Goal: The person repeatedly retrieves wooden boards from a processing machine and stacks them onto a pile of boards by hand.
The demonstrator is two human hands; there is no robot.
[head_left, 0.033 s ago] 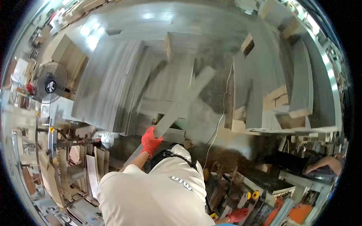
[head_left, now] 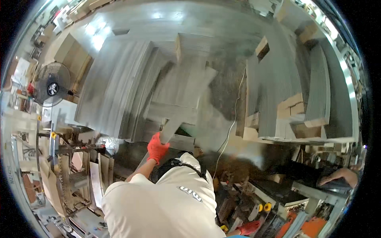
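Note:
My left hand (head_left: 158, 149), in a red glove, is closed round the near end of a long, narrow grey board (head_left: 173, 129). The board slants away up and to the right over stacked grey boards (head_left: 168, 89), and its far part is blurred. At the lower edge, my right hand (head_left: 249, 227), also gloved in red, is beside machinery with yellow knobs (head_left: 264, 207). Its fingers are too small and smeared to read, and whatever it may touch cannot be made out.
Tall stacks of grey boards (head_left: 107, 87) stand on the left, with more stacks (head_left: 278, 79) on the right. A white cable (head_left: 232, 127) crosses the floor between them. A fan (head_left: 52, 88) stands far left. Another person's bare arm (head_left: 341, 174) shows at the right.
My left hand has shifted slightly left, and the board's far end has drawn a little nearer and to the left. My right hand is almost where it was.

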